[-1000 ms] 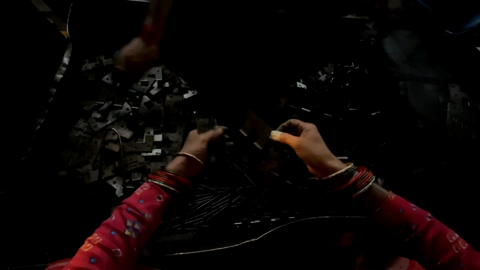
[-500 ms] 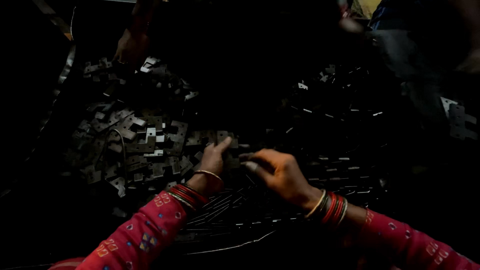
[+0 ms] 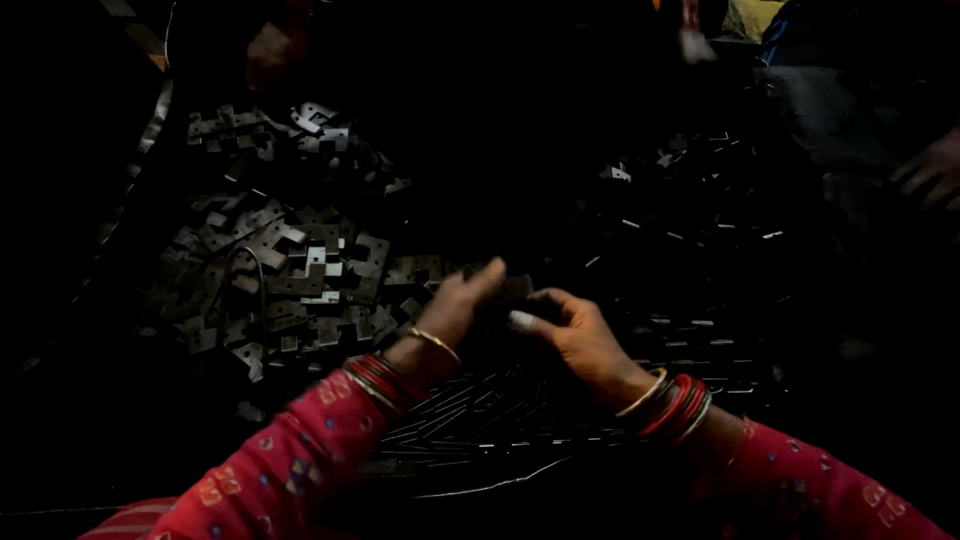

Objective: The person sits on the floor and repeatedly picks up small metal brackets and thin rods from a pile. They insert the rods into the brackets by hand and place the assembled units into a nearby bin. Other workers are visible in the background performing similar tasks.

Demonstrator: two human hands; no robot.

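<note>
The scene is very dark. My left hand point(image 3: 455, 305) and my right hand point(image 3: 575, 335) meet at the centre, both pinching a small flat dark metal piece point(image 3: 515, 290) between their fingertips. Both wrists wear bangles and both sleeves are red and patterned. Under my hands lies a bundle of thin metal rods point(image 3: 470, 420). To the left spreads a heap of flat notched metal plates point(image 3: 290, 270).
More small metal pieces point(image 3: 690, 200) are scattered at the right. Another person's hand point(image 3: 270, 55) shows at the top left above the heap, and another hand point(image 3: 930, 170) at the right edge. A thin wire point(image 3: 500, 485) curves along the bottom.
My hands were apart a second ago, the right holding a small pale piece; they have come together over the rods. The view has shifted slightly.
</note>
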